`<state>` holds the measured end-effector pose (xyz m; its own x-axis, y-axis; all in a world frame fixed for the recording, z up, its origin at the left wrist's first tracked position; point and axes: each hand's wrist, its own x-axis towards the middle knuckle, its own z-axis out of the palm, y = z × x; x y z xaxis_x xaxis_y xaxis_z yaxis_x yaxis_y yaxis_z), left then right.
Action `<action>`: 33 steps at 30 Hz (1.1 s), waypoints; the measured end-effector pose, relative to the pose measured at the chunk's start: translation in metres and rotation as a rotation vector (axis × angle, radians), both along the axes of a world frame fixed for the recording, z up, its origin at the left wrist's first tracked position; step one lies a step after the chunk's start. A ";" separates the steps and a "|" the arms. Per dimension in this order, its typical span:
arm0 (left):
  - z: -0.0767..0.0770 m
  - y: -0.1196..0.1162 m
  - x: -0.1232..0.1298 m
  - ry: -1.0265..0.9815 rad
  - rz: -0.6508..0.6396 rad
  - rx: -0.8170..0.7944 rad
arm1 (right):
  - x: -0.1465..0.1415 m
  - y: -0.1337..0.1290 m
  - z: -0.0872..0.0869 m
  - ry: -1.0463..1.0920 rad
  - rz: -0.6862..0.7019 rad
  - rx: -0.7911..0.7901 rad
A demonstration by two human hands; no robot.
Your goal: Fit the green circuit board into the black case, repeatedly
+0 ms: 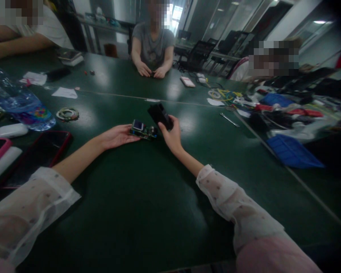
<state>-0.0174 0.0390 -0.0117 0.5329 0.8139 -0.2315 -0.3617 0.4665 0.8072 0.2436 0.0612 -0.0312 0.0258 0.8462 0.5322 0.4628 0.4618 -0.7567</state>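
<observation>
Between the fingers of my left hand (116, 136) is a small green circuit board (144, 132) with a little screen on its top left and parts along its edge. My right hand (172, 135) grips a black plastic case (159, 115), which is tilted up and box-like. The case is just right of the board and slightly farther away; whether they touch I cannot tell. Both are held over the middle of the dark green table (125, 212). My fingertips behind the board and case are partly hidden.
At the left are a water bottle (22, 102), a red-edged phone (42, 151), a white case (11, 130) and a coil of wire (67, 114). A wrench (229, 120), blue trays (294, 151) and tangled cables (226, 94) lie right. A person (153, 49) sits opposite.
</observation>
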 end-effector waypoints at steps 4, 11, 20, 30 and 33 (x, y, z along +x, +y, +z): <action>-0.002 0.001 -0.001 -0.015 0.002 0.011 | -0.005 -0.013 0.010 -0.038 0.092 0.109; -0.004 0.002 -0.002 -0.048 -0.011 0.011 | -0.008 -0.020 0.013 -0.158 0.254 0.137; -0.001 0.000 0.000 -0.031 -0.002 0.026 | -0.008 -0.021 0.016 -0.215 0.336 0.140; -0.008 0.007 -0.002 -0.099 0.030 -0.090 | -0.009 -0.021 0.015 -0.281 0.388 0.160; -0.007 0.007 -0.002 -0.137 0.031 -0.103 | -0.009 -0.018 0.013 -0.293 0.411 0.150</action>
